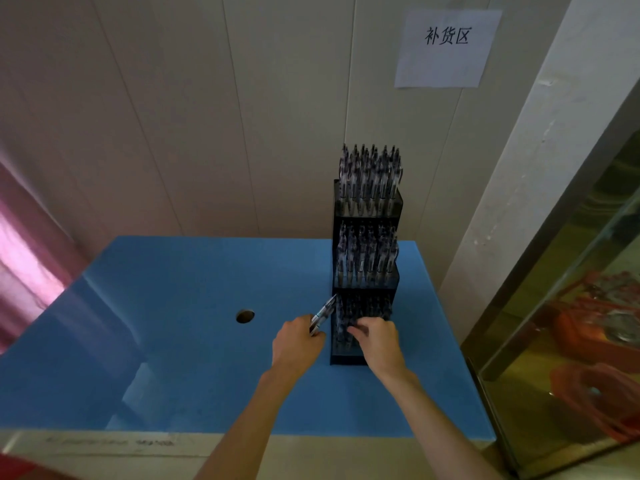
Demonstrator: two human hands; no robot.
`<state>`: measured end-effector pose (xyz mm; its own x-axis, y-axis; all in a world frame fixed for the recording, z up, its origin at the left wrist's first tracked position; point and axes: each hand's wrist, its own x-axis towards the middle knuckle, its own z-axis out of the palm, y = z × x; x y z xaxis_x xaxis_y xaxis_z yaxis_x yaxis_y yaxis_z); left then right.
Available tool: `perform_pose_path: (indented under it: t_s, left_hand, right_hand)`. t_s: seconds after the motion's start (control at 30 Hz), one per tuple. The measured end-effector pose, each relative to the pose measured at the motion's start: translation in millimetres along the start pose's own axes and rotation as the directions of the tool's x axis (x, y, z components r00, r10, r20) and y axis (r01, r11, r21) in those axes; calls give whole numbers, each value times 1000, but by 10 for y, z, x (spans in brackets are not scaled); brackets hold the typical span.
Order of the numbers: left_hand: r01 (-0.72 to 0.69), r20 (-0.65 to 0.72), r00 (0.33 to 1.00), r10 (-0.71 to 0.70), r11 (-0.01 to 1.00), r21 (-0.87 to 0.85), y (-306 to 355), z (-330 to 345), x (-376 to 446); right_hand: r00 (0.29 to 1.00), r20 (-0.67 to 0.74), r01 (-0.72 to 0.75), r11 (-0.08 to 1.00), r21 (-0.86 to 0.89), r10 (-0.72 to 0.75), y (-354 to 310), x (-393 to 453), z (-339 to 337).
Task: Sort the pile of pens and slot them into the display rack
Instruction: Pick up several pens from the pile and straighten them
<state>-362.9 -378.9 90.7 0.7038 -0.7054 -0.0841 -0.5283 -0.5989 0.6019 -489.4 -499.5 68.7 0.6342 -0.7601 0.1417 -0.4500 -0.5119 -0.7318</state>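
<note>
My hands are low in the centre of the frame, both at the bottom tier of the tall black three-tier display rack (366,282) that stands on the blue foam-covered tabletop (194,358), right of centre. My left hand (297,344) is curled around a small bunch of clear-barrelled pens with dark tips (322,314); they stick out up and to the right, their ends just beside the rack's left edge. My right hand (378,341) reaches into the lowest tier from the front, fingers bent down among the pens already standing there. I think it is pinching one of them, though the dark tier and the blur make that hard to say for sure.

The rack's top tier, toward the upper middle of the frame, is packed with upright clear and grey pens (370,178), and the middle tier below it holds another full row. The lowest tier has pens in it too.

Left of my hands there is a small round hole (245,316) in the blue surface. On the pale panelled wall at the upper right hangs a white paper sign with black characters (446,46). A glass-fronted cabinet (571,306) fills the right edge of the frame, with orange things inside.
</note>
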Motion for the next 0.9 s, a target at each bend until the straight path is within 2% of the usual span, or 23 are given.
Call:
perform_pose_path:
  t_s: [0.2,0.3,0.4,0.47,0.53,0.63,0.9]
  left_hand:
    - [-16,11,1000,16,1000,-16,34,47,10]
    - [-14,18,1000,15,1000,-20,38,48,16]
    - [-10,19,1000,10,1000,-17,64,35,22]
    - [-13,20,1000,13,1000,-21,88,33,29]
    - [-29,30,999,30,998,-52,118,39,29]
    - [-65,48,996,72,990,-127,167,54,13]
    - [-78,45,995,86,986,-149,171,61,13]
  right_hand:
    - [994,65,-83,987,-140,93,-11,53,-36]
    - [989,48,-128,979,-160,137,-72,50,-140]
    - [991,2,-135,987,83,136,-223,15,-239]
    - [981,97,-191,927,321,169,-327,11,-283]
    - [953,252,-275,837,472,171,-416,7,-309]
    - [935,336,-295,780,552,115,-461,-24,-307]
    - [953,264,-296,665,686,152,-344,-106,-264]
